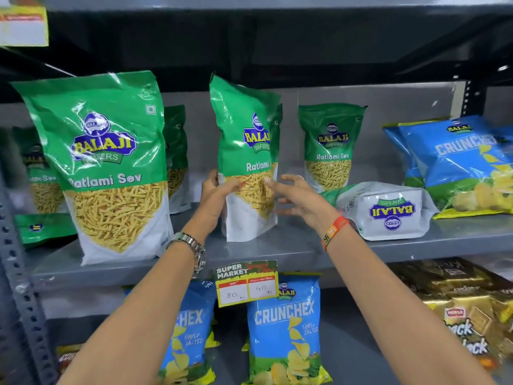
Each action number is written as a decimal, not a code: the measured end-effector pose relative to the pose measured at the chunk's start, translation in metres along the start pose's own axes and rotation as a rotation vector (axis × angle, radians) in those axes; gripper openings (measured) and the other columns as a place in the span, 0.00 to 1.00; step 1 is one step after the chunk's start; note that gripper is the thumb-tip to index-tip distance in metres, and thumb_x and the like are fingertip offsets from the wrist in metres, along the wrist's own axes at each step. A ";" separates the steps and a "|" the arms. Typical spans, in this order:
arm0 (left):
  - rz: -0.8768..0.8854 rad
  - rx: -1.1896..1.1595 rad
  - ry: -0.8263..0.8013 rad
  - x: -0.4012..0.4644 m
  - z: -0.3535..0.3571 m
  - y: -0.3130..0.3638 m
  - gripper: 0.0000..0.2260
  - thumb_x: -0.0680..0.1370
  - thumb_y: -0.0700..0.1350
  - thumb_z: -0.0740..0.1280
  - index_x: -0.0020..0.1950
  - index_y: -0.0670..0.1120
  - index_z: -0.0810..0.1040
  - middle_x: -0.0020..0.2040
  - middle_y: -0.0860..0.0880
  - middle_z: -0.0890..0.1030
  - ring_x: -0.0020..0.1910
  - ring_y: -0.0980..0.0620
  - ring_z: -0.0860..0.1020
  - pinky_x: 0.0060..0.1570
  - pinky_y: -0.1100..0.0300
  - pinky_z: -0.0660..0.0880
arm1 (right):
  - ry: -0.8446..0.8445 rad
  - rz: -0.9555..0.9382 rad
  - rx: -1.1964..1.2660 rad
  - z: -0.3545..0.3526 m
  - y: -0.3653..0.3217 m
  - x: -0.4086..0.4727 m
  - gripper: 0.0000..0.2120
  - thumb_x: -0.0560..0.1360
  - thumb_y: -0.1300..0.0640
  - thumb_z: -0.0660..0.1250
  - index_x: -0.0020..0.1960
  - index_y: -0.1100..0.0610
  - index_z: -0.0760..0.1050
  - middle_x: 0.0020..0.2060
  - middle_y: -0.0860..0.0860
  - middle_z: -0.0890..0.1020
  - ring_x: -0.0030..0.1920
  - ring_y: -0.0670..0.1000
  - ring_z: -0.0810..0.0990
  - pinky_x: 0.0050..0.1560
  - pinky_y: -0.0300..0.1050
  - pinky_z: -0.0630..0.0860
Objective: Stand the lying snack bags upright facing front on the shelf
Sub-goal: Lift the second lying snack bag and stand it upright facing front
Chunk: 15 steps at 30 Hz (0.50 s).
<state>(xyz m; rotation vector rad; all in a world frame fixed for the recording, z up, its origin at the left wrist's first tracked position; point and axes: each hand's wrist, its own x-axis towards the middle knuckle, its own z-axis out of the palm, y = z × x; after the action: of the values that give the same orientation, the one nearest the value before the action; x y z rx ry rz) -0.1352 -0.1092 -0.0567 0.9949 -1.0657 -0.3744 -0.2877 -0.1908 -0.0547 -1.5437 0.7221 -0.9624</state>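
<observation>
A green and white Ratlami Sev bag (244, 129) stands upright at the middle of the grey shelf (291, 245), turned slightly to the right. My left hand (216, 195) grips its left side at mid height. My right hand (299, 198) hovers just right of the bag, fingers spread, one fingertip near its front. Another Sev bag (385, 211) lies flat on the shelf to the right, its white bottom facing me with the logo upside down. At the far left a further green bag (44, 227) lies flat.
A large upright Sev bag (108, 168) stands at front left, with more behind it. An upright Sev bag (330, 145) stands at the back right. Blue Crunchex bags (460, 165) lean at the far right. A price tag (247, 283) hangs on the shelf edge. Lower shelf holds Crunchex bags (283, 332).
</observation>
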 end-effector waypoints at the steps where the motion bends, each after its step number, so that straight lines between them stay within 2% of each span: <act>1: -0.013 -0.007 -0.002 0.001 0.000 0.001 0.08 0.66 0.35 0.64 0.45 0.39 0.73 0.36 0.51 0.78 0.29 0.66 0.78 0.30 0.74 0.73 | 0.001 0.000 0.016 -0.003 -0.002 0.004 0.35 0.67 0.43 0.72 0.68 0.52 0.63 0.68 0.54 0.70 0.59 0.53 0.72 0.38 0.43 0.80; 3: -0.049 -0.023 0.030 0.002 0.003 0.004 0.01 0.62 0.39 0.59 0.31 0.44 0.67 0.28 0.52 0.73 0.28 0.61 0.74 0.33 0.69 0.71 | -0.011 0.005 0.048 -0.007 -0.005 0.014 0.35 0.68 0.42 0.71 0.70 0.52 0.64 0.69 0.53 0.69 0.61 0.53 0.71 0.54 0.51 0.78; 4: -0.056 -0.037 0.042 0.003 0.004 0.006 0.04 0.62 0.40 0.58 0.29 0.46 0.63 0.28 0.50 0.69 0.30 0.57 0.70 0.36 0.65 0.67 | -0.040 0.013 0.070 -0.009 -0.006 0.018 0.34 0.69 0.42 0.70 0.70 0.53 0.64 0.69 0.54 0.70 0.62 0.54 0.72 0.58 0.53 0.76; 6: -0.042 -0.007 0.041 0.004 0.004 0.009 0.05 0.62 0.42 0.56 0.28 0.48 0.59 0.30 0.49 0.62 0.32 0.55 0.62 0.38 0.63 0.61 | -0.128 0.013 0.097 -0.010 -0.006 0.024 0.28 0.71 0.44 0.69 0.67 0.55 0.69 0.63 0.53 0.76 0.61 0.55 0.74 0.52 0.49 0.76; 8: -0.061 0.046 0.064 0.008 0.003 0.010 0.06 0.63 0.44 0.55 0.29 0.49 0.58 0.31 0.49 0.61 0.33 0.55 0.61 0.36 0.66 0.61 | -0.196 0.002 0.093 -0.010 -0.006 0.026 0.21 0.72 0.45 0.69 0.60 0.54 0.73 0.51 0.50 0.81 0.51 0.52 0.78 0.46 0.44 0.75; 9: -0.079 0.053 0.100 0.010 0.001 0.009 0.06 0.63 0.44 0.55 0.29 0.48 0.58 0.32 0.48 0.62 0.34 0.55 0.62 0.37 0.65 0.61 | -0.208 -0.002 0.087 -0.009 -0.004 0.028 0.20 0.71 0.46 0.69 0.59 0.54 0.74 0.49 0.50 0.81 0.49 0.51 0.78 0.48 0.44 0.75; 12: -0.104 0.109 0.218 0.018 -0.005 0.001 0.08 0.70 0.45 0.58 0.31 0.48 0.61 0.36 0.48 0.67 0.42 0.51 0.66 0.42 0.59 0.63 | -0.198 -0.022 0.042 -0.009 -0.001 0.034 0.20 0.69 0.45 0.72 0.56 0.54 0.77 0.48 0.49 0.82 0.50 0.51 0.79 0.61 0.51 0.72; 15: -0.097 0.174 0.242 0.019 -0.012 -0.011 0.08 0.77 0.44 0.57 0.37 0.47 0.67 0.38 0.51 0.70 0.43 0.51 0.69 0.48 0.57 0.64 | -0.168 -0.022 0.028 -0.005 -0.001 0.033 0.22 0.66 0.43 0.73 0.55 0.53 0.76 0.51 0.51 0.82 0.53 0.53 0.78 0.62 0.52 0.71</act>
<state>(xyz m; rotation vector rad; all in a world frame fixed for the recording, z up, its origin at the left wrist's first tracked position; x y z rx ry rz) -0.1135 -0.1224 -0.0567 1.2176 -0.8428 -0.2351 -0.2758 -0.2213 -0.0470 -1.5894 0.5720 -0.8444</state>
